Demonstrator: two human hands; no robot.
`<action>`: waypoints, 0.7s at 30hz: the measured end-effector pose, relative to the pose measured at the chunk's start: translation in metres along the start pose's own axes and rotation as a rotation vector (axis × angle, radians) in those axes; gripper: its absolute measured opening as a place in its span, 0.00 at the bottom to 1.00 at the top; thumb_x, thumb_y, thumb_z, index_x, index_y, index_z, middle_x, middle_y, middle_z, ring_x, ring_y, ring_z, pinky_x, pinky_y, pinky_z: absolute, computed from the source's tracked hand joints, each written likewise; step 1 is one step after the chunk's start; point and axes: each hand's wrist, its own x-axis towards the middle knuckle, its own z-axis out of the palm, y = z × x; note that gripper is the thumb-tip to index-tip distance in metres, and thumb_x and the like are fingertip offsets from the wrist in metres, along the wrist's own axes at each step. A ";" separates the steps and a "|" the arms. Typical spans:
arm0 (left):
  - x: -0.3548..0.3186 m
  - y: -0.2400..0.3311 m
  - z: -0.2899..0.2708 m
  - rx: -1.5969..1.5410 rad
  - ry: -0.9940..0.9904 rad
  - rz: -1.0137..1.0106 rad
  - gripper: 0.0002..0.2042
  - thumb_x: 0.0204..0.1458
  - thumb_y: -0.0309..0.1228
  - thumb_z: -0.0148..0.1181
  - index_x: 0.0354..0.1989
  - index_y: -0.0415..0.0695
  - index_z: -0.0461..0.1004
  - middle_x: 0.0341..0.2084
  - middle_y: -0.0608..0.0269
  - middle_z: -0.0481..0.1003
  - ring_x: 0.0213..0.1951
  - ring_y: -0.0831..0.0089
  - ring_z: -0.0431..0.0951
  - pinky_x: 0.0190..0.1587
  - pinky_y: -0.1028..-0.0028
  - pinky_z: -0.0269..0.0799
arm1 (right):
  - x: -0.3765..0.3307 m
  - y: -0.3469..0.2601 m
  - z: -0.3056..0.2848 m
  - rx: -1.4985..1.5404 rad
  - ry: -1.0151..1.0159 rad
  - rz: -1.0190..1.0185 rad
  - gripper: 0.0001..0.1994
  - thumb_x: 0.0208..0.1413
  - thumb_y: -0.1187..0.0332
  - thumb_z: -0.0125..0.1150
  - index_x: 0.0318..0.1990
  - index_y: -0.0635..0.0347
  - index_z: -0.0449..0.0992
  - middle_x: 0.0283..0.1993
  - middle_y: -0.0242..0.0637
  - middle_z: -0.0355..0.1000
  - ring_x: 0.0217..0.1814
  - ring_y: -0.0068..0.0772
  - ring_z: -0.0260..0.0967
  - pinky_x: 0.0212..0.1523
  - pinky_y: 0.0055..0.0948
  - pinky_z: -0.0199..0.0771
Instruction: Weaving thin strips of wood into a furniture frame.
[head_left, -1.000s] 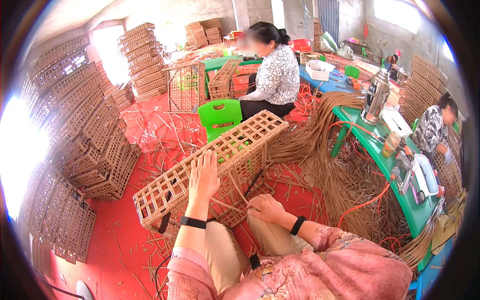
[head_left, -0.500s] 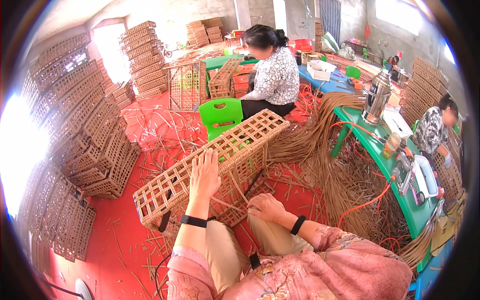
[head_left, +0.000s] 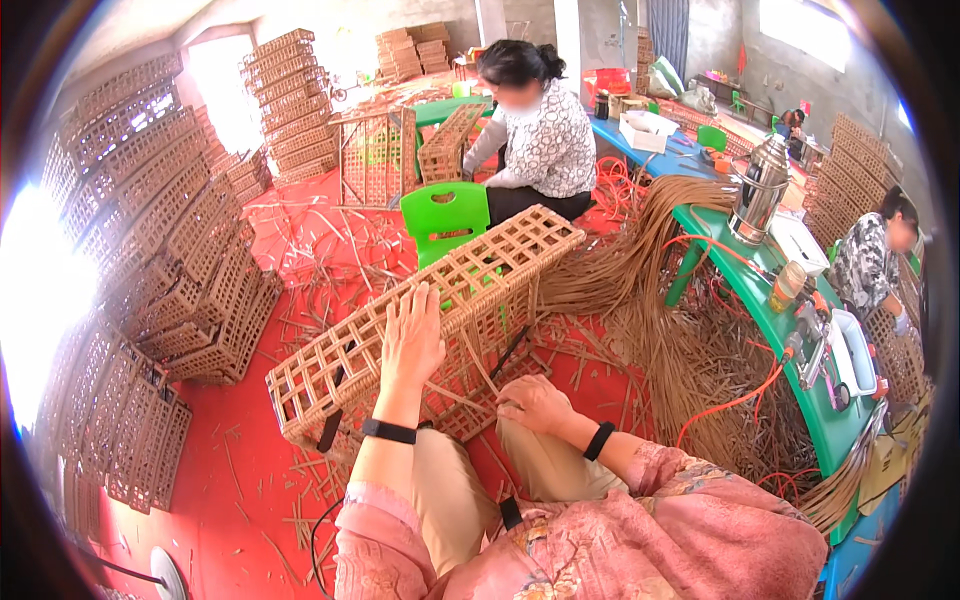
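A long woven wicker lattice panel [head_left: 350, 350] leans across my knees, running from lower left up toward a green plastic chair [head_left: 445, 215]. My left hand [head_left: 412, 340] lies flat on its top face, fingers spread, pressing it down. My right hand [head_left: 533, 402] sits lower, at the panel's near edge by my right knee, fingers curled around thin wicker strands [head_left: 490, 375] that stick out of the weave. Both wrists wear black bands.
Stacks of finished lattice panels [head_left: 160, 250] fill the left side and back wall. Loose wicker bundles [head_left: 680, 300] cover the red floor on the right. A green table [head_left: 790, 330] holds a metal flask and tools. One person sits ahead, another at far right.
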 end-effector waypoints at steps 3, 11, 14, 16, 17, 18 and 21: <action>0.007 -0.001 0.003 0.029 -0.010 0.003 0.36 0.45 0.27 0.65 0.66 0.41 0.60 0.63 0.56 0.62 0.66 0.58 0.61 0.69 0.53 0.56 | 0.001 0.007 0.000 -0.037 0.017 -0.009 0.12 0.56 0.57 0.60 0.40 0.54 0.80 0.46 0.35 0.77 0.55 0.40 0.70 0.58 0.42 0.65; 0.011 -0.008 0.005 -0.002 0.034 0.016 0.33 0.43 0.24 0.64 0.63 0.41 0.63 0.62 0.56 0.63 0.65 0.58 0.62 0.68 0.52 0.57 | 0.000 -0.001 -0.005 0.002 0.073 0.062 0.16 0.58 0.54 0.59 0.43 0.56 0.79 0.48 0.36 0.76 0.57 0.42 0.69 0.60 0.43 0.64; 0.008 -0.006 0.007 -0.004 0.012 0.002 0.33 0.43 0.24 0.63 0.62 0.41 0.63 0.62 0.56 0.63 0.65 0.57 0.63 0.68 0.52 0.56 | -0.006 0.001 0.000 0.040 0.155 0.249 0.17 0.59 0.53 0.58 0.44 0.57 0.79 0.49 0.38 0.76 0.57 0.44 0.69 0.60 0.44 0.65; 0.013 -0.005 0.009 0.003 0.042 0.002 0.32 0.43 0.23 0.62 0.62 0.41 0.63 0.61 0.55 0.64 0.65 0.57 0.63 0.68 0.52 0.56 | -0.002 0.010 -0.003 0.051 0.200 0.353 0.18 0.59 0.53 0.57 0.45 0.57 0.79 0.50 0.38 0.77 0.57 0.46 0.70 0.60 0.45 0.66; 0.011 -0.008 0.010 -0.001 0.029 -0.008 0.32 0.43 0.23 0.62 0.62 0.41 0.63 0.61 0.55 0.64 0.65 0.57 0.63 0.68 0.51 0.56 | 0.003 0.012 -0.006 0.103 0.058 0.386 0.20 0.60 0.50 0.56 0.47 0.58 0.79 0.51 0.41 0.76 0.57 0.47 0.70 0.60 0.44 0.66; 0.010 -0.006 0.010 -0.010 0.015 -0.012 0.32 0.43 0.23 0.62 0.62 0.41 0.63 0.61 0.55 0.64 0.65 0.57 0.62 0.68 0.51 0.56 | 0.004 0.013 -0.013 0.151 -0.082 0.426 0.23 0.60 0.48 0.54 0.49 0.58 0.78 0.53 0.43 0.76 0.57 0.49 0.71 0.60 0.44 0.66; 0.019 0.000 0.006 -0.031 0.031 0.011 0.31 0.44 0.23 0.61 0.62 0.41 0.63 0.61 0.54 0.64 0.65 0.56 0.63 0.68 0.50 0.56 | 0.025 0.117 -0.013 0.407 -0.294 0.258 0.27 0.61 0.43 0.52 0.52 0.58 0.79 0.52 0.45 0.77 0.57 0.44 0.72 0.60 0.41 0.67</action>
